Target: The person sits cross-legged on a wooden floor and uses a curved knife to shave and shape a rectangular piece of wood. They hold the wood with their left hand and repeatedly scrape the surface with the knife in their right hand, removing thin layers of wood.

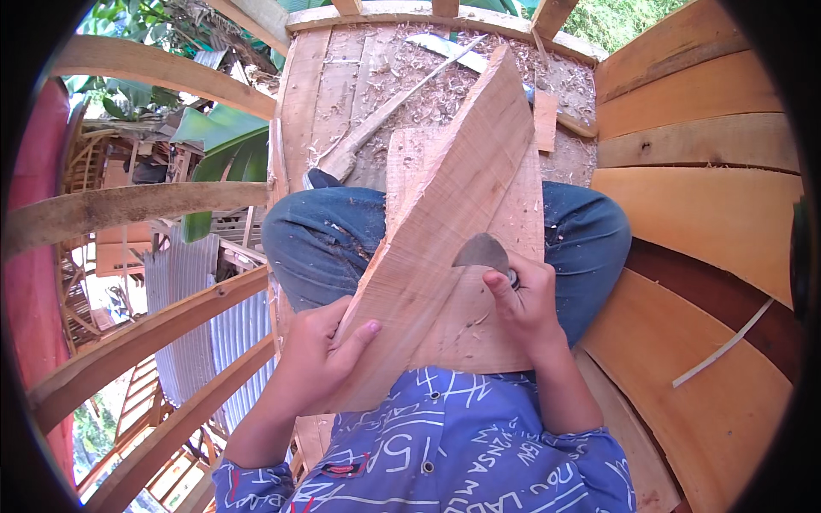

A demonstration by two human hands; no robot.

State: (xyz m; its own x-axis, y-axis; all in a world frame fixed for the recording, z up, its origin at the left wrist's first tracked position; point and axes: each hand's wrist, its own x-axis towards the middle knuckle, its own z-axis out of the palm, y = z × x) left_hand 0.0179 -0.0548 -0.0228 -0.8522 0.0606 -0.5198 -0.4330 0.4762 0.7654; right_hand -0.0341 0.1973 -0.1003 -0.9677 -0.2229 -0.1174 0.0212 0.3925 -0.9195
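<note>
A long pale wooden board (462, 184) lies slantwise over my lap, its pointed end up and away from me. My left hand (329, 346) grips its near left edge, thumb on the upper face and fingers out of sight beneath. My right hand (528, 303) is closed round a dark grey tool with a flat rounded end (481, 253), its exact kind unclear; that end rests on or just over the board's right edge. A shiny metal bit shows by the fingers. Under the slanted board, a second flat board (410, 167) lies across my thighs.
Wood shavings cover the plank floor (342, 77) ahead. A long stick with a wide end (363, 137), a pale blade (457, 53) and a small wood offcut (545, 120) lie there. Open wooden rails (145, 205) stand left; a plank wall (693, 205) curves along the right.
</note>
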